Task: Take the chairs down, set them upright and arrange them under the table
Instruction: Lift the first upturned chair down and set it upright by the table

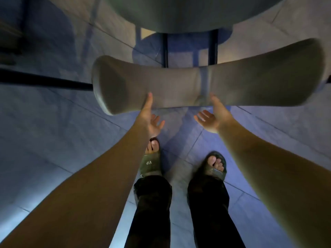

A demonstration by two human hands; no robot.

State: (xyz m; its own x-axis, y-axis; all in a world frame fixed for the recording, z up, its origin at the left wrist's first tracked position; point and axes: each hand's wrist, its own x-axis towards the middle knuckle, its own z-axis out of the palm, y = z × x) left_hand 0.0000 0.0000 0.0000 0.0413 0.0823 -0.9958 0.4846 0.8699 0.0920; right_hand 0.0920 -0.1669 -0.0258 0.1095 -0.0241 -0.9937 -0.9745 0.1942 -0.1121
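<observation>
A grey chair stands in front of me, seen from above. Its curved backrest (179, 85) spans the middle of the view and its seat (179, 13) lies beyond it at the top. Two black bars (165, 49) join the seat and the backrest. My left hand (152, 120) and my right hand (213, 117) are at the backrest's near edge. Each thumb touches the backrest, while the fingers are spread apart below it and grip nothing. The view is blurred by motion.
A black bar (44, 80) runs in from the left edge up to the backrest's left end. A dark object (10, 42) sits at the far left. Grey floor tiles (53, 140) surround my two feet in dark slippers (151, 163).
</observation>
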